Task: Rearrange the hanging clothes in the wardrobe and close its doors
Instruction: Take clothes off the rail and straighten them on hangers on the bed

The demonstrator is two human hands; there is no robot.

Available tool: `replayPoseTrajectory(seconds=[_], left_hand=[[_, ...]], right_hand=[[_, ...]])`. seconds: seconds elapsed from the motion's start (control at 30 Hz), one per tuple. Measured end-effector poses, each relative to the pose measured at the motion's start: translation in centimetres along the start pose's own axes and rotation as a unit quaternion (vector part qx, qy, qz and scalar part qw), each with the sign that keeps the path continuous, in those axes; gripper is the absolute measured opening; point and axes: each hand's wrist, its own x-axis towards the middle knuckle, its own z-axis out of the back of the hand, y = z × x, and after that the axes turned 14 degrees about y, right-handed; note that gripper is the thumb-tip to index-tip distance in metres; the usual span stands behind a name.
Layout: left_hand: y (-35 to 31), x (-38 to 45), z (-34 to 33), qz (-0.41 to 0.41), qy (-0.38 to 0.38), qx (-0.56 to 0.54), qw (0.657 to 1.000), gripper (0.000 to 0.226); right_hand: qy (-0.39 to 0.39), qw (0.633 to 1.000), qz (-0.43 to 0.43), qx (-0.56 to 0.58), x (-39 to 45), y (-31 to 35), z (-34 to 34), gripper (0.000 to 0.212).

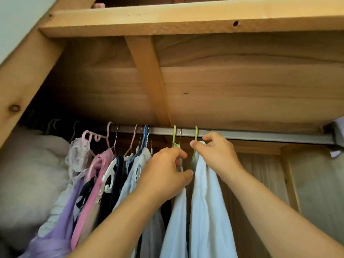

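Both hands grip at the rail [242, 135]: left hand [167, 174] pinches a green hanger [175, 142]; right hand [216, 151] pinches another green hanger [195, 144] bearing a white garment [206, 202]. Pink, purple and dark clothes [96, 179] crowd the wardrobe's left; a wooden shelf [223, 90] sits above.

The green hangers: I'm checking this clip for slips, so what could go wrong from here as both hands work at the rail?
1. The right hand pinches the right green hanger by its thin neck; a sideways tug might unhook it from the rail, dropping the white garment.
2. The left hand has its grip near the left green hanger, close to the crowded hangers on the left; pushing that way could tangle hooks.
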Motion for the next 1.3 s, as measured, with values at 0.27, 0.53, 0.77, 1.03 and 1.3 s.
replayPoseTrajectory(seconds=[0.27,0.53,0.77,1.03,1.3], left_hand=[[0.3,-0.3,-0.2,-0.035,-0.010,0.040,0.999,0.017],[1.3,-0.4,-0.4,-0.023,-0.009,-0.018,1.000,0.009],[1.6,-0.7,0.0,0.006,0.001,-0.030,1.000,0.021],[1.2,-0.4,0.4,0.064,0.029,0.024,0.997,0.030],[0.5,0.1,-0.1,0.081,0.065,0.075,0.992,0.043]], right_hand=[[0.088,0.994,-0.009,0.061,0.9,-0.4,-0.3,0.023],[0.100,0.984,-0.073,0.132,1.8,0.4,0.0,0.020],[0.139,0.960,-0.107,0.218,1.9,0.5,-1.8,0.048],[0.126,0.949,-0.082,0.275,1.5,-0.8,-3.1,0.041],[0.118,0.953,-0.055,0.274,0.8,-1.4,-2.7,0.043]])
